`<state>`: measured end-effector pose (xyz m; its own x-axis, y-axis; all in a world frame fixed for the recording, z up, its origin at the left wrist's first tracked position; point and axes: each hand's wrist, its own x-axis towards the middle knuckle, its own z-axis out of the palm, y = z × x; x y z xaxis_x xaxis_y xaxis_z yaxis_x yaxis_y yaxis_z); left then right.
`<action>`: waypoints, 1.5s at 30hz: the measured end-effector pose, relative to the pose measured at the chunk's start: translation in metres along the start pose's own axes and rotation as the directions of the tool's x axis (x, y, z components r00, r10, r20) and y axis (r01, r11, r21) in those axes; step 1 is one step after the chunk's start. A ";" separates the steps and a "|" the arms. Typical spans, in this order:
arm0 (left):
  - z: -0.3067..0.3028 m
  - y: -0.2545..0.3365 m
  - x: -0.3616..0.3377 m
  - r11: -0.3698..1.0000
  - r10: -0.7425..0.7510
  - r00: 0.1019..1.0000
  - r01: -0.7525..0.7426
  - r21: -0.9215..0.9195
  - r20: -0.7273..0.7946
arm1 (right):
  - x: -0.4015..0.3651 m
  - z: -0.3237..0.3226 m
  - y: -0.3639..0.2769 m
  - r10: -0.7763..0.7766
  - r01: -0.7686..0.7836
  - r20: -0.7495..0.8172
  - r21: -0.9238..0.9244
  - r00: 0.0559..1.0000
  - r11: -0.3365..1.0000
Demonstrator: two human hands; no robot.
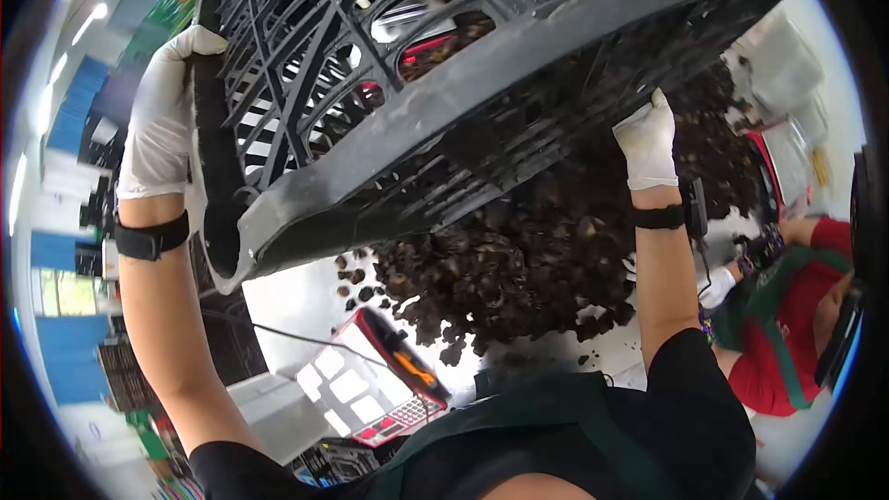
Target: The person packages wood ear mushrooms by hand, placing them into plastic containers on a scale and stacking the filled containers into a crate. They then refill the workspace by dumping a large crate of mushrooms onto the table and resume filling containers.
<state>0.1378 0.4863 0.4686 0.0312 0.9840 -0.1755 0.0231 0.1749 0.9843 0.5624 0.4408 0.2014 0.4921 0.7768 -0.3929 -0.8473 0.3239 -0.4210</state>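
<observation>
A large black plastic crate (435, 111) with slatted openings is held up and tilted in front of me. My left hand (167, 111), in a white glove, is closed round the crate's left rim. My right hand (650, 141), also gloved in white, is at the crate's underside on the right, its fingers folded and a fingertip pointing up near the slats. Below the crate, a big heap of dark brown pieces (519, 268) is spread over the white table (292, 306). Part of the heap is hidden behind the crate.
A red and white scale (398, 417) with a keypad sits at the table's near left. On the right is a co-worker in a red shirt and green apron (787, 324), with a gloved hand by the table. Clear plastic containers (782, 65) stand at the upper right.
</observation>
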 end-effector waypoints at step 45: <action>-0.127 -0.305 -0.364 0.064 0.714 0.700 -0.094 -0.994 -0.020 | -0.320 0.129 0.009 0.251 0.864 0.964 -0.048 -0.092 0.501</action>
<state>-0.0078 0.0791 0.2349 0.0183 0.8143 0.5801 -0.9942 -0.0465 0.0967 0.3714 0.2649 0.4288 -0.4507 0.5300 0.7183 0.0098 0.8076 -0.5897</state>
